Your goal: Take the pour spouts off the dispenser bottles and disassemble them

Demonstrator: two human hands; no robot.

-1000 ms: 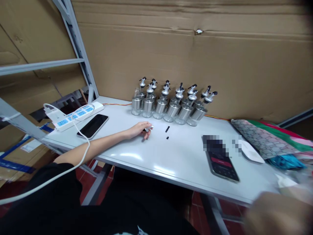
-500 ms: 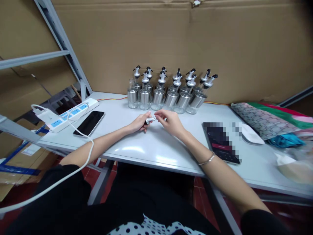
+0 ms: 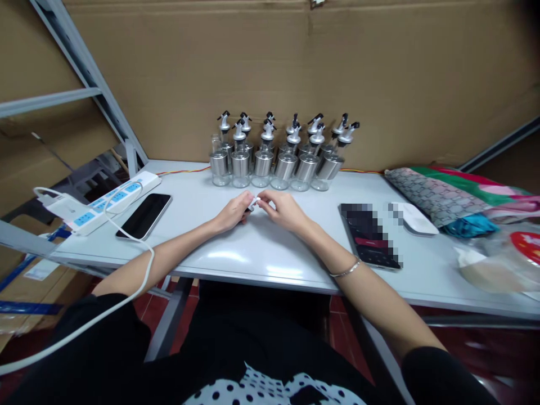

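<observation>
Small white part: sat pinched between the fingertips of both hands, just above the white table, near its middle and a little in front of the bottles.
Left hand: fingers were curled narrow round the left end of the part, wrist resting on the table.
Right hand: thumb and forefinger were closed on the part's right end; a thin bracelet sat on the wrist.
Bottles: a cluster of glass and metal dispensers with pour spouts stood upright at the far edge, against the cardboard wall.
Left side: a dark phone lay flat beside a white power strip, whose cable ran toward the near edge.
Right side: another phone lay face up, a white mouse just beyond it, patterned cloth farther right.
</observation>
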